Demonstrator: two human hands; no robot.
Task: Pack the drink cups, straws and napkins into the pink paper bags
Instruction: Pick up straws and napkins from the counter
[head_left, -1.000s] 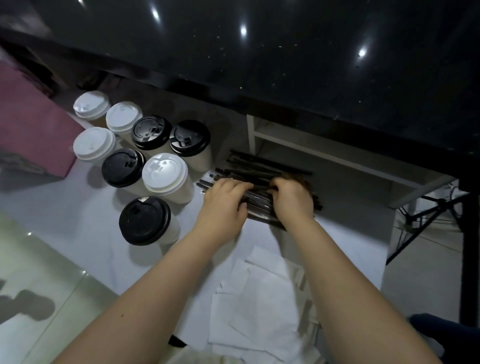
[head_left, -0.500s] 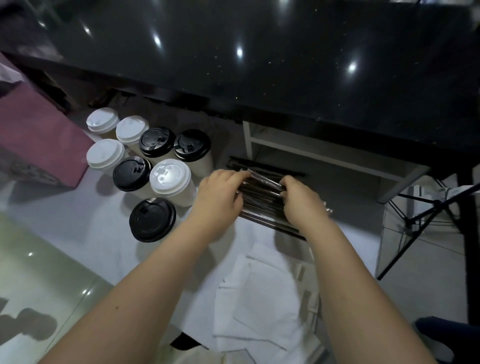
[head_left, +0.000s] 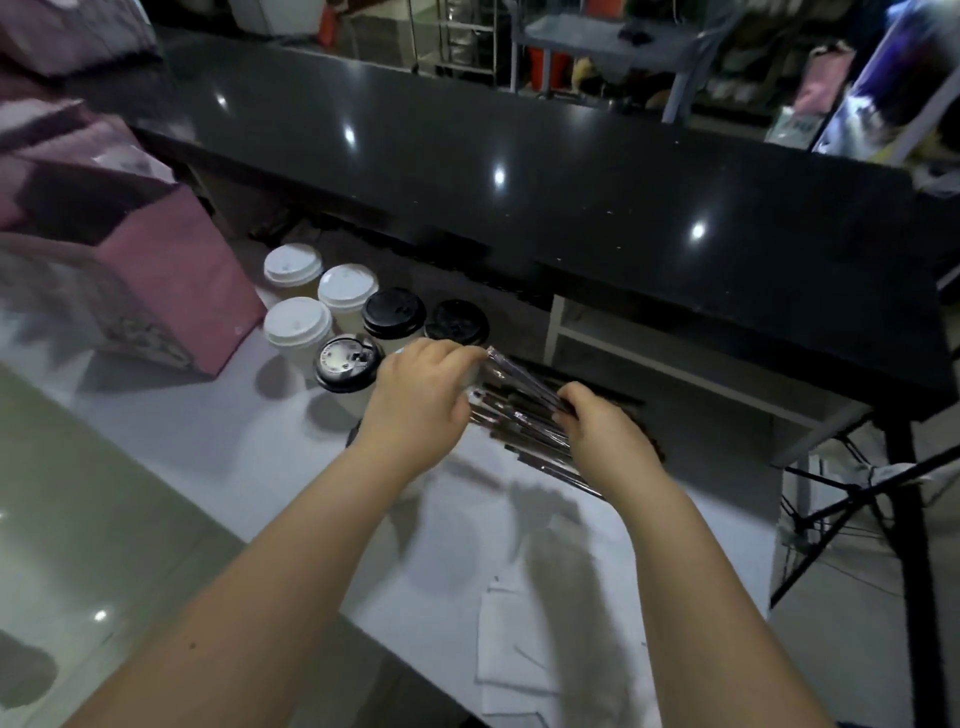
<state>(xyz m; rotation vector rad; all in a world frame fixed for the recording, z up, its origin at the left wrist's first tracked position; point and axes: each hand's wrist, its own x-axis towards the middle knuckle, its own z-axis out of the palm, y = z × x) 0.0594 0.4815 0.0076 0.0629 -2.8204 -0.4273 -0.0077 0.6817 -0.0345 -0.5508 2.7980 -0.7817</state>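
Several dark wrapped straws (head_left: 524, 410) lie in a bundle on the white table (head_left: 218, 447). My left hand (head_left: 421, 395) grips the bundle's left end, and my right hand (head_left: 602, 431) grips it nearer the right. To the left stand several paper cups, some with white lids (head_left: 297, 321) and some with black lids (head_left: 394, 313). My left hand hides part of the cup group. A pink paper bag (head_left: 171, 291) stands at the far left, its mouth open. White napkins (head_left: 524, 654) lie near the table's front edge between my forearms.
A glossy black counter (head_left: 571, 171) runs across the back, above a white shelf frame (head_left: 649, 358). Black stand legs (head_left: 852, 499) stick out beyond the table's right edge. More pink bags (head_left: 57, 31) sit at the top left.
My view has tilted up, showing the counter's far side. Both hands have lifted one end of the straw bundle slightly and squeezed the straws closer together.
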